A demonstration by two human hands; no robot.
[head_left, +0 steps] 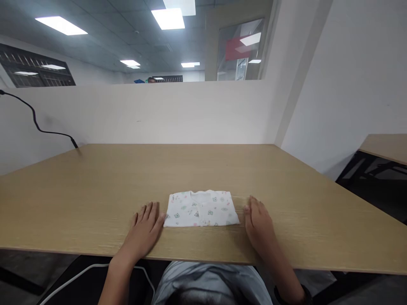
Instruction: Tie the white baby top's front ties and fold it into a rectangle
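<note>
Both hands, left hand (146, 226) and right hand (258, 224), flat and spread beside a folded rectangular printed cloth (201, 208).

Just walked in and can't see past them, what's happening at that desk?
A person sits at a wooden desk with a small folded white printed garment lying flat near the front edge. Both hands rest flat on the desk, the left hand at the garment's left edge and the right hand just off its right side. Neither grips it.
</note>
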